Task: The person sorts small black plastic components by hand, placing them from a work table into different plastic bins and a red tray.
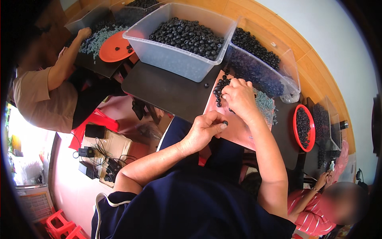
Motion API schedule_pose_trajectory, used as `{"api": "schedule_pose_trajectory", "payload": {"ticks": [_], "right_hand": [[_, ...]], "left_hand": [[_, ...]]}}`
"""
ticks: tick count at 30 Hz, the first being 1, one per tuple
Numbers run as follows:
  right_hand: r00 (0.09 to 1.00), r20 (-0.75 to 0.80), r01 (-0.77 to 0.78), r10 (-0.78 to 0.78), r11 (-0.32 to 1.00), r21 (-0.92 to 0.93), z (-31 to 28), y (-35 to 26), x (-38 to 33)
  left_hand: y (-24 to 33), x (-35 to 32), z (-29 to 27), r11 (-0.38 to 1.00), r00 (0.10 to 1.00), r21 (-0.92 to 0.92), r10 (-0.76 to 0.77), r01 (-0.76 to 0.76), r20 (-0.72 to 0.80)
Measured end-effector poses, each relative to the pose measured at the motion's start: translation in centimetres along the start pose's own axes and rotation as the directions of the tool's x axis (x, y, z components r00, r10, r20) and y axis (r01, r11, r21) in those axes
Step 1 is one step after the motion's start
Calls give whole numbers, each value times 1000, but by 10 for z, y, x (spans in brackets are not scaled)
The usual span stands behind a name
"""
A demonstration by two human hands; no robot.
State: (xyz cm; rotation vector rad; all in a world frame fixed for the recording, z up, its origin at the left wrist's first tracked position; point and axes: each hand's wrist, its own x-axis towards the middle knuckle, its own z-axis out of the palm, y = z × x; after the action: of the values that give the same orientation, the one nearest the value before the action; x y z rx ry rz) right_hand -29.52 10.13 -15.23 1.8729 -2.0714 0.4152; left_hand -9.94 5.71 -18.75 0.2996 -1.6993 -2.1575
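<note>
My left hand point(202, 130) pinches a black bead point(225, 123) between its fingers; my right hand point(240, 98) curls over loose beads point(217, 92) on the pink board point(240, 131), its grip unclear from here.

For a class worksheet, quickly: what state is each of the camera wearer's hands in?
Left hand: closed, pinching a small black piece.
Right hand: curled beside loose black pieces; whether it holds one cannot be told.
</note>
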Motion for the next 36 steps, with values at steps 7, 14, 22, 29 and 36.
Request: {"api": "schedule_pose_trajectory", "payload": {"ticks": [7, 14, 22, 29, 36], "right_hand": [[998, -8, 61, -62, 993, -96, 7, -3, -4], [997, -58, 49, -54, 996, -77, -4, -11, -10], [917, 83, -214, 391, 306, 928, -36, -94, -52], [954, 6, -141, 299, 433, 890, -27, -108, -59], [967, -253, 99, 13, 901, 423, -43, -111, -64]], "left_hand": [[2, 0, 2, 1000, 999, -9, 7, -7, -52], [10, -1, 4, 968, 982, -242, -106, 65, -159], [34, 14, -3, 865, 925, -433, 87, -255, -370], [32, 13, 3, 784, 964, -615, -90, -87, -250], [29, 10, 8, 765, 972, -639, -87, -76, -219]]}}
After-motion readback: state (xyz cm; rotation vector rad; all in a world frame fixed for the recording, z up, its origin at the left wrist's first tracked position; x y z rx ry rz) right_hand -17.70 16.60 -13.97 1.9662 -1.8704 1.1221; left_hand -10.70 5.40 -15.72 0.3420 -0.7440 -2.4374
